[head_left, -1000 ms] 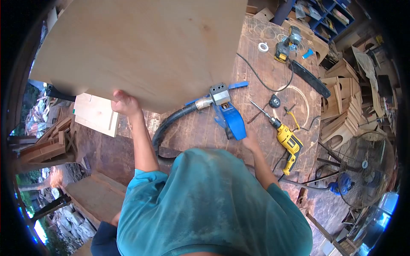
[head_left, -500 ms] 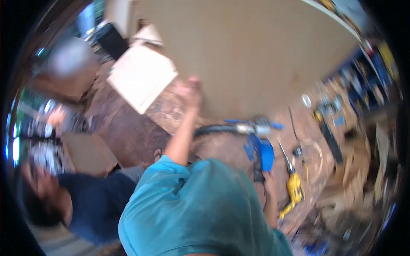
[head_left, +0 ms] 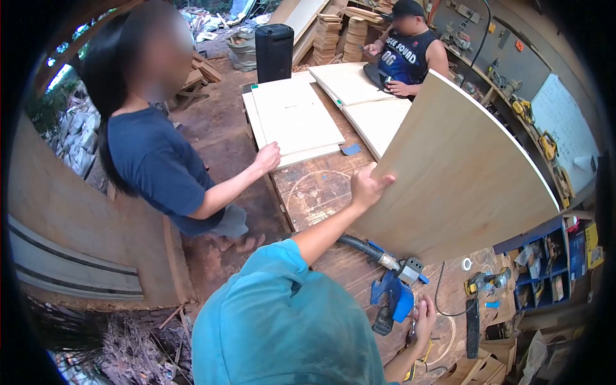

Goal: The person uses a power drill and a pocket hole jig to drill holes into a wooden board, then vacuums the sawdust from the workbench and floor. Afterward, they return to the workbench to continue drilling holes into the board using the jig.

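My left hand (head_left: pixel 371 188) grips the left edge of a large, thin plywood panel (head_left: pixel 462 173), which stands tilted up over the workbench (head_left: pixel 321 192). Low on the right, my right hand (head_left: pixel 422 321) has its fingers curled at a yellow tool with a metal shaft (head_left: pixel 412 330); palm and fingers hide most of that tool. Just left of this hand lies a blue power tool (head_left: pixel 402 301) with a black part. A black hose (head_left: pixel 360 246) with a grey metal end runs beside it, under the panel's lower edge.
A co-worker in a dark blue shirt (head_left: pixel 157 163) stands at left, one hand by pale boards (head_left: pixel 298 119). Another person (head_left: pixel 410 61) sits behind more boards. A black speaker (head_left: pixel 274 52) stands beyond the bench. A yellow drill (head_left: pixel 487 282) and blue shelf (head_left: pixel 542 269) are at right.
The view has swung up and steadied, bringing the second person and more boards into sight. My right hand has moved from the blue tool to the yellow tool. My left hand stays at the panel.
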Demonstrator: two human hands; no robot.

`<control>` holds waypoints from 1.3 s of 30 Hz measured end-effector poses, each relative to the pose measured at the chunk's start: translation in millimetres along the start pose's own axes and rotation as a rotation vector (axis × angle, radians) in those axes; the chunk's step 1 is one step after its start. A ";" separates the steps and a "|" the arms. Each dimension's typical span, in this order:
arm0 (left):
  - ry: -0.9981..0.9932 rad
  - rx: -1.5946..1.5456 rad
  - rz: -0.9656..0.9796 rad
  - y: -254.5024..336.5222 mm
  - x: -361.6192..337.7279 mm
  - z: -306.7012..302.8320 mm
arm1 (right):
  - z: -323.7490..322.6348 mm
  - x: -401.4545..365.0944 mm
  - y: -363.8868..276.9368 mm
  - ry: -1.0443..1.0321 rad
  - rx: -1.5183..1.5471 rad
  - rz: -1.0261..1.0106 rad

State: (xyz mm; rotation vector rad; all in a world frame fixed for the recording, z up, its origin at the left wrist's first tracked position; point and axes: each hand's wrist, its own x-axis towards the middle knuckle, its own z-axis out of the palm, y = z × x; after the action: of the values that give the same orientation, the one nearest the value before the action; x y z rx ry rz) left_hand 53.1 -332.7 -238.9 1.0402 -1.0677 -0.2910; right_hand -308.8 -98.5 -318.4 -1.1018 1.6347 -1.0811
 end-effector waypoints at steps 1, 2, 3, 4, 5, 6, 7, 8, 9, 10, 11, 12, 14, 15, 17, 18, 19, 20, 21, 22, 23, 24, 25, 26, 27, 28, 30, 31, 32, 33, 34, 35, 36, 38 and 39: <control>0.018 -0.034 -0.012 4.3 0.2 -1.1 | 3.1 4.6 3.0 0.000 -0.005 -0.010; 0.027 -0.040 -0.007 1.9 -0.2 -1.7 | 10.4 12.2 8.9 -0.113 -0.036 -0.109; 0.030 -0.008 0.015 -3.0 0.5 -1.9 | 14.4 19.4 11.8 -0.225 -0.067 -0.211; 0.031 0.023 0.039 -7.8 1.8 -1.0 | 29.0 12.7 -5.9 -0.264 -0.123 -0.169; 0.035 0.014 0.046 -10.1 2.4 0.6 | 43.0 3.6 -23.8 -0.212 -0.278 -0.158; 0.066 0.028 0.060 -12.1 1.6 2.5 | 52.8 -2.9 -34.2 -0.156 -0.430 -0.142; 0.095 0.042 0.073 -11.1 0.4 3.2 | 61.5 -2.7 -28.9 -0.090 -0.369 -0.145; 0.091 0.035 0.080 -10.1 0.0 3.4 | 63.1 -2.8 -27.6 -0.081 -0.366 -0.150; 0.085 0.031 0.064 -9.6 -0.7 2.3 | 64.1 -3.3 -26.7 -0.067 -0.499 -0.179; 0.078 0.028 0.050 -8.5 -0.2 2.0 | 67.3 -5.7 -30.7 -0.052 -0.631 -0.207; 0.071 0.026 0.058 -8.8 0.9 2.6 | 73.9 -10.6 -37.2 -0.006 -0.615 -0.232; 0.082 0.013 0.058 -9.3 0.9 3.1 | 76.0 -9.4 -34.6 0.000 -0.605 -0.228; 0.084 -0.002 0.061 -11.0 -0.5 5.6 | 74.0 -7.8 -27.5 0.044 -0.556 -0.228; 0.079 0.001 0.056 -12.1 -0.3 5.6 | 73.6 -8.1 -24.8 0.051 -0.548 -0.225; 0.070 0.003 0.061 -11.4 1.3 6.1 | 73.7 -7.3 -25.6 0.086 -0.550 -0.213; 0.063 -0.029 0.041 -10.5 0.9 6.9 | 73.0 -8.0 -27.3 0.092 -0.542 -0.215; 0.055 -0.061 0.022 -9.8 1.4 7.5 | 74.1 -11.5 -33.3 0.099 -0.541 -0.190; 0.051 -0.062 0.029 -13.7 1.8 8.7 | 74.9 -11.4 -36.4 0.106 -0.541 -0.166; 0.042 -0.061 0.028 -20.4 0.5 9.5 | 74.0 -8.6 -34.3 0.108 -0.537 -0.166; 0.032 -0.060 0.027 -22.8 -0.7 9.2 | 72.7 -6.7 -30.8 0.096 -0.519 -0.135; 0.027 -0.062 0.031 -24.6 -2.6 9.7 | 71.9 -4.4 -28.5 0.086 -0.500 -0.103; 0.020 -0.104 0.004 -26.6 -3.9 11.1 | 70.8 -1.7 -27.2 0.093 -0.494 -0.103; 0.013 -0.146 -0.025 -26.4 -3.3 12.0 | 70.3 -1.4 -28.4 0.081 -0.504 -0.096; 0.006 -0.150 -0.025 -19.4 -1.7 11.5 | 69.4 -1.9 -28.2 0.068 -0.516 -0.087; 0.005 -0.193 -0.055 -11.6 -0.7 10.8 | 69.4 -0.6 -24.8 0.080 -0.507 -0.079; 0.002 -0.236 -0.087 -6.4 0.8 10.5 | 68.4 0.1 -23.4 0.087 -0.506 -0.073; -0.024 -0.216 -0.093 -9.0 1.5 8.2 | 67.5 0.7 -20.6 0.083 -0.525 -0.182; -0.043 -0.194 -0.095 -10.0 2.5 8.7 | 68.8 0.9 -22.8 0.088 -0.524 -0.178; -0.048 -0.196 -0.100 -10.2 1.9 10.6 | 69.5 -0.5 -26.9 0.091 -0.538 -0.173; -0.033 -0.229 -0.107 -9.7 1.4 12.1 | 69.4 -1.3 -28.9 0.094 -0.553 -0.170; -0.018 -0.261 -0.112 -9.0 1.2 12.6 | 69.5 -0.6 -27.1 0.097 -0.554 -0.165; -0.020 -0.262 -0.117 -7.7 1.2 12.0 | 69.8 0.2 -24.2 0.095 -0.538 -0.168; -0.031 -0.258 -0.116 -6.2 2.0 10.6 | 69.8 -0.1 -22.5 0.093 -0.521 -0.172; -0.041 -0.255 -0.117 -6.6 2.9 9.3 | 69.8 -1.0 -24.8 0.088 -0.520 -0.150; -0.027 -0.249 -0.122 -7.9 2.5 10.4 | 70.8 -1.8 -26.8 0.081 -0.516 -0.130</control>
State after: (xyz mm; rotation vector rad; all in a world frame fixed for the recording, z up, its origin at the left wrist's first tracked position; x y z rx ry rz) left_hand 47.8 -344.2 -243.0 0.8804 -0.9660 -0.5251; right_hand -235.6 -116.3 -310.4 -1.5270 1.9925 -0.8068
